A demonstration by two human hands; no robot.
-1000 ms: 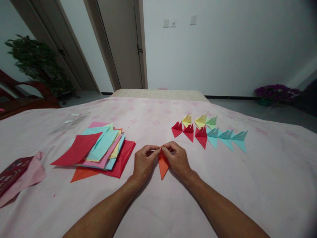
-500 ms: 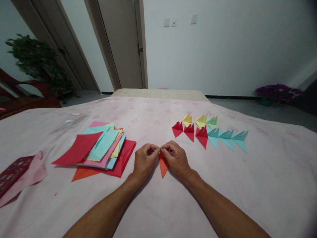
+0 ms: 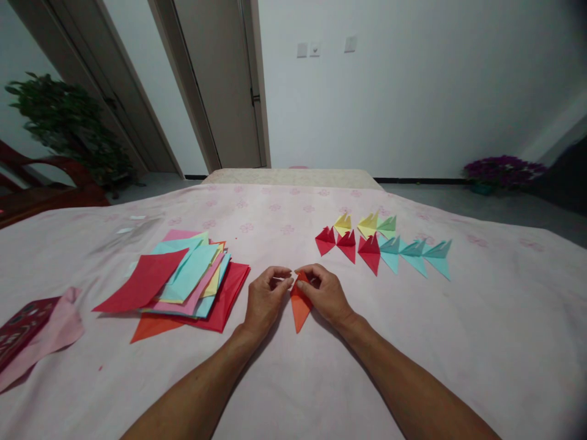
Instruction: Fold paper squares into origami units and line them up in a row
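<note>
An orange folded paper (image 3: 301,310), narrow and pointed towards me, is over the middle of the cloth. My right hand (image 3: 326,294) pinches its upper part between thumb and fingers, which cover some of the folds. Just left of the paper's top edge is my left hand (image 3: 268,299). Its thumb and forefinger are parted, with no paper seen between them; whether a tip touches the edge I cannot tell.
Left of my hands lies a loose pile of coloured paper sheets (image 3: 142,281). Folded paper birds in red (image 3: 369,250), yellow (image 3: 368,225), green (image 3: 387,226) and light blue (image 3: 415,253) stand in two rows at right. A dark red packet (image 3: 27,321) with pink cloth lies far left.
My left thumb and forefinger have parted from their pinch at the paper's top. The right hand keeps hold, and more of the orange paper shows. The view has shifted slightly.
</note>
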